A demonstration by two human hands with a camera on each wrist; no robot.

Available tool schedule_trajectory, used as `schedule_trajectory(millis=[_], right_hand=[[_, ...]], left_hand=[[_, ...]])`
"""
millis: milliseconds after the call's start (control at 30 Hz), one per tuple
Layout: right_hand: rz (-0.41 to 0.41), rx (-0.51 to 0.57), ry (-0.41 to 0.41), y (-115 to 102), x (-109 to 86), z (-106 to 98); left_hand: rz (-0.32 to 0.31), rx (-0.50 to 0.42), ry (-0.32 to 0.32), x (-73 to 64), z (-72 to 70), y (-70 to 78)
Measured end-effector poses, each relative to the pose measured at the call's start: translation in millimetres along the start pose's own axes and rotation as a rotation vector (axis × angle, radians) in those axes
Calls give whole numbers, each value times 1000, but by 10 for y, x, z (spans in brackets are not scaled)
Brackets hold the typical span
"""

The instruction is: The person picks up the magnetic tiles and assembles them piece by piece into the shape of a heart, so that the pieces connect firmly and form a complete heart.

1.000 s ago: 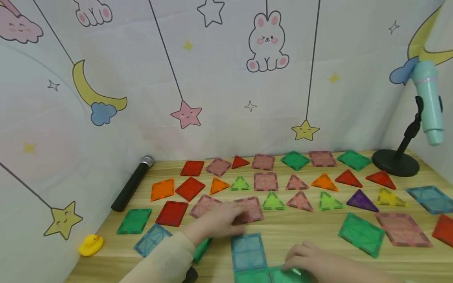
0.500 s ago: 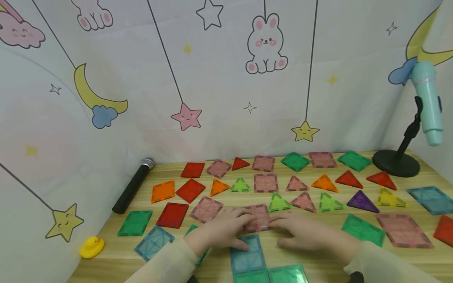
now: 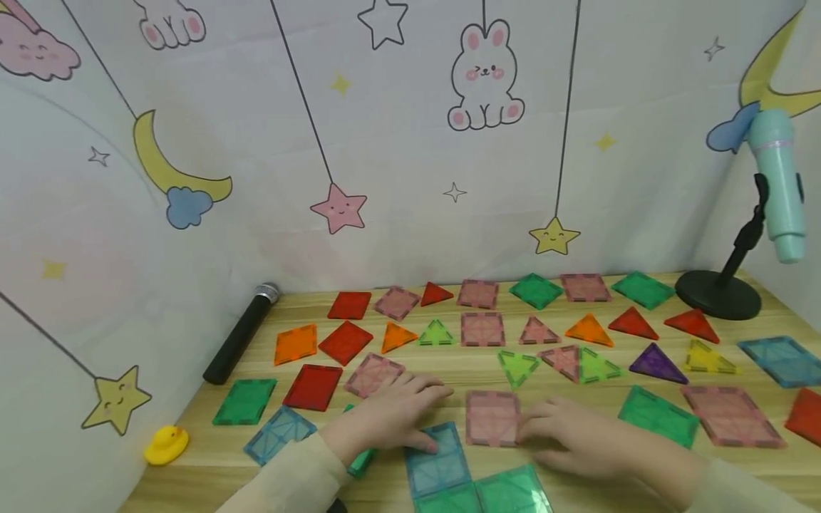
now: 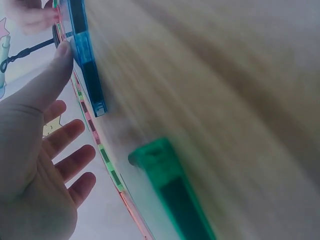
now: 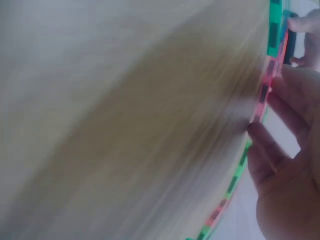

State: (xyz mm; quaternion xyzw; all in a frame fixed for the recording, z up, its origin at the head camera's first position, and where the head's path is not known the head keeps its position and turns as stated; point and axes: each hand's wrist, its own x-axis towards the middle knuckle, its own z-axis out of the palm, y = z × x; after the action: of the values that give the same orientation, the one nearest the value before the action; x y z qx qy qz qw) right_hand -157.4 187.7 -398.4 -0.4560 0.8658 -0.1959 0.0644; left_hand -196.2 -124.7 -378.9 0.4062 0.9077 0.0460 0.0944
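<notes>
Well left of the left fingers, a yellow duck [image 3: 166,446] sits on the tabletop [image 3: 199,484], a black microphone [image 3: 240,335] lying beyond it. Nearer those fingers lies a red square [image 3: 313,387], and a half-hidden green tile [image 3: 361,463] shows beside the left wrist. The left hand [image 3: 391,417] has its fingers straight and spread apart, the thumb resting on a blue tile [image 3: 439,463], which adjoins 2 green tiles [image 3: 513,491] nearer the person. Between the fingers of both hands is a pink tile [image 3: 492,420], apart from the left fingers, its right edge at the fingertips of the right hand [image 3: 577,434]. Those fingers bend inward; with the blur, I cannot tell whether they pinch the tile or merely touch it. Right of them lie a green square [image 3: 658,415] and a bigger pink square [image 3: 731,417].
</notes>
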Motion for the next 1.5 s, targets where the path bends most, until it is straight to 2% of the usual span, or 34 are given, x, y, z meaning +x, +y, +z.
schedule_trajectory(millis=[167,233,300,367,500,567,633,700,833,1067,1133,1233,1333,1500], right_hand=[[-146,92,4,7,-96,13],[-152,133,12,4,-107,11],[-85,126,45,18,-111,-24],[42,93,104,76,-111,-83],[272,-60,264,337,-140,-229],[346,-126,305,492,-169,-278],[386,-183,317,628,-193,-308],[422,-226,296,720,-208,-335],[442,-287,227,815,-213,-385],[471,-334,5,822,-241,-465],[486,-325,-33,814,-251,-466],[496,-289,-49,798,-276,-457],[502,-246,-29,745,-281,-418],[451,-201,8,578,-213,-338]], left_hand=[[9,38,14,36,10,12],[9,45,19,50,7,19],[8,48,22,58,4,23],[9,45,23,61,6,21],[10,22,16,46,20,3],[14,3,6,34,26,-7],[20,-13,-4,25,29,-16],[28,-26,-10,21,30,-22],[40,-34,-9,16,26,-27],[27,-40,-15,-3,31,-33],[21,-42,-19,-10,32,-31],[15,-48,-21,-20,30,-19],[11,-49,-23,-29,19,-8],[3,-56,-31,-34,1,-14]])
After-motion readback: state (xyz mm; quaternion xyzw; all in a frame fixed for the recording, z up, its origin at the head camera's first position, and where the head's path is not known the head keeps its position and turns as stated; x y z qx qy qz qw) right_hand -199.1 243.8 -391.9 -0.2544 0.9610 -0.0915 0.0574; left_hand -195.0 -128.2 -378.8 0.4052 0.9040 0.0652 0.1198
